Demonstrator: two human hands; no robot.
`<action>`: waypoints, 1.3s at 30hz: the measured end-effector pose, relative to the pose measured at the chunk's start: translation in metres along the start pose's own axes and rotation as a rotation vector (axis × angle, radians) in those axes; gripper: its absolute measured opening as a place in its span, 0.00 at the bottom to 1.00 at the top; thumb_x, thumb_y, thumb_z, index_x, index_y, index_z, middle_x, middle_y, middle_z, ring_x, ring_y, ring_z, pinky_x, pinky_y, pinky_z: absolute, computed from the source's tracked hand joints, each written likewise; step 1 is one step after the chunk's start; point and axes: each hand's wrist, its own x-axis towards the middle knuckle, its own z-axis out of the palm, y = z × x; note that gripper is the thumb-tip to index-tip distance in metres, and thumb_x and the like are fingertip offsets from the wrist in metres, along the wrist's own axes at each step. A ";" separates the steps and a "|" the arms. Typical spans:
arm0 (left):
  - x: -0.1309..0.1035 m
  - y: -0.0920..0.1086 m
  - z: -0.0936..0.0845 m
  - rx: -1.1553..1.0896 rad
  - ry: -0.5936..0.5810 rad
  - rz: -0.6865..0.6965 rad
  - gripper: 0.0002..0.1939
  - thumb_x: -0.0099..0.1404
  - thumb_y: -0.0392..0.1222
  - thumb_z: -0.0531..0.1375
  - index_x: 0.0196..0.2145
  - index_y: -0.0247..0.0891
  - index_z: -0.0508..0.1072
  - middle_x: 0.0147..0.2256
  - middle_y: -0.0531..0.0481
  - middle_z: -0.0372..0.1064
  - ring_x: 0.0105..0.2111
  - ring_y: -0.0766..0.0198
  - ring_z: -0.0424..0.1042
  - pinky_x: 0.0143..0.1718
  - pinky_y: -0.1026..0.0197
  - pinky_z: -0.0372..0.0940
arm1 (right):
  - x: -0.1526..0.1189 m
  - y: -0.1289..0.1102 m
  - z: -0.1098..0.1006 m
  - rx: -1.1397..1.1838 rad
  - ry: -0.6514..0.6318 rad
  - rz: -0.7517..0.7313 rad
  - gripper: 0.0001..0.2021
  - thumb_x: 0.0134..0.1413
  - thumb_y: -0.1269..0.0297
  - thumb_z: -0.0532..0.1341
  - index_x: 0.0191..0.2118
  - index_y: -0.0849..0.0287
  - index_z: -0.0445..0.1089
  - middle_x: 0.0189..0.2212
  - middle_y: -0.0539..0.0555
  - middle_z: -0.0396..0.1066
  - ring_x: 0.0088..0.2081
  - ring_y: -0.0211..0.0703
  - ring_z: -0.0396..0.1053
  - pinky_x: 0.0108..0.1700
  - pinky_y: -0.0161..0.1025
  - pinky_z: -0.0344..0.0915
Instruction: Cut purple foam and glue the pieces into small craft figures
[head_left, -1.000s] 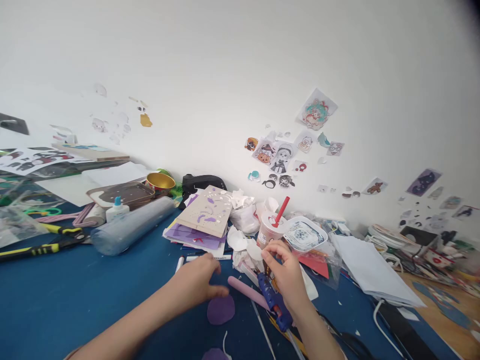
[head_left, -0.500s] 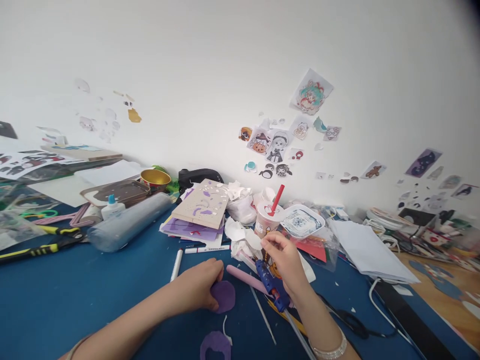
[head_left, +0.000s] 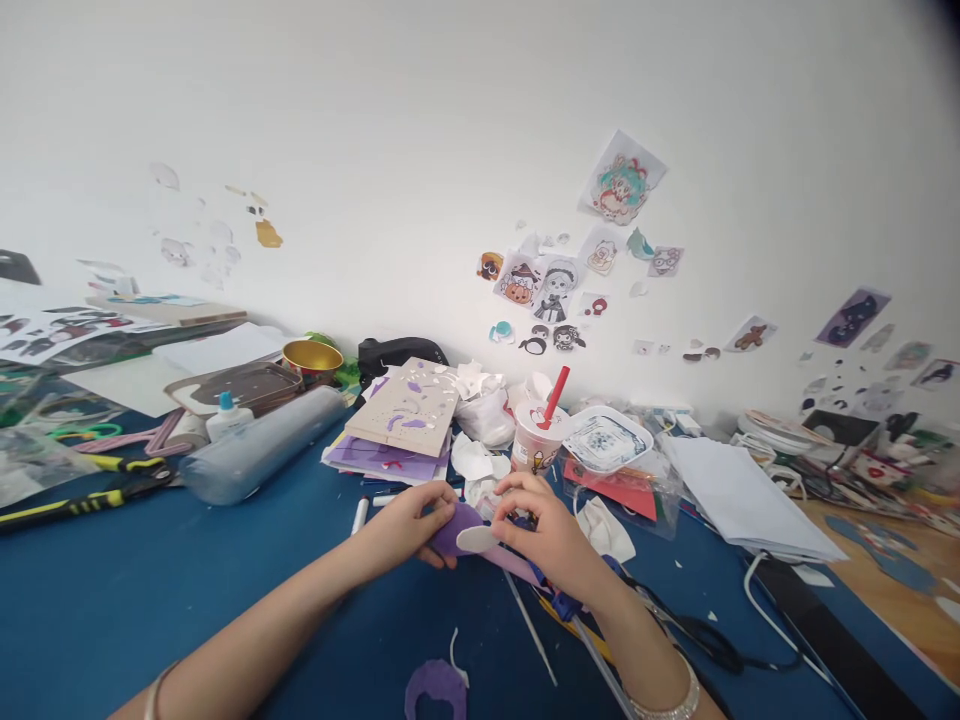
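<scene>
So we've got a flat purple craft piece, felt by the look of it (head_left: 447,534), pinched between thumb and fingers of our left hand (head_left: 415,519), and a flat white oval piece (head_left: 475,541) pinched in our right hand (head_left: 546,536). Both are up over the blue-topped table (head_left: 322,635), well in from its right edge. The white one overlaps the purple one in view, but we can't tell if they touch.

A pink rod (head_left: 514,564) lies just behind them, and the blue glue gun (head_left: 566,606) is partly hidden by our right forearm, so a careless elbow could knock it or snag the black cable (head_left: 721,655). Farther back, towards the wall side, there's a cup with a red straw (head_left: 529,450); fingers that close could tip it. Both pieces look thin, so squeezing hard might bend them.
</scene>
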 end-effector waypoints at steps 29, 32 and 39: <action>0.002 -0.002 0.014 -0.197 -0.027 0.129 0.18 0.58 0.40 0.54 0.46 0.31 0.64 0.24 0.53 0.70 0.23 0.65 0.71 0.30 0.61 0.66 | 0.001 0.002 0.005 -0.027 -0.019 0.160 0.04 0.48 0.67 0.57 0.26 0.59 0.67 0.25 0.48 0.66 0.28 0.37 0.61 0.31 0.34 0.55; 0.002 -0.003 0.014 -0.180 -0.022 0.133 0.18 0.59 0.39 0.53 0.47 0.31 0.64 0.22 0.54 0.70 0.23 0.65 0.71 0.30 0.60 0.66 | 0.001 0.003 0.006 -0.047 -0.022 0.162 0.04 0.48 0.67 0.57 0.26 0.58 0.67 0.25 0.48 0.66 0.28 0.37 0.61 0.31 0.34 0.55; 0.002 -0.002 0.015 -0.177 -0.025 0.126 0.18 0.59 0.40 0.53 0.47 0.33 0.65 0.23 0.54 0.69 0.23 0.65 0.70 0.30 0.60 0.65 | 0.002 0.003 0.007 -0.076 0.007 0.142 0.04 0.48 0.67 0.57 0.26 0.58 0.67 0.26 0.48 0.67 0.29 0.38 0.62 0.32 0.34 0.56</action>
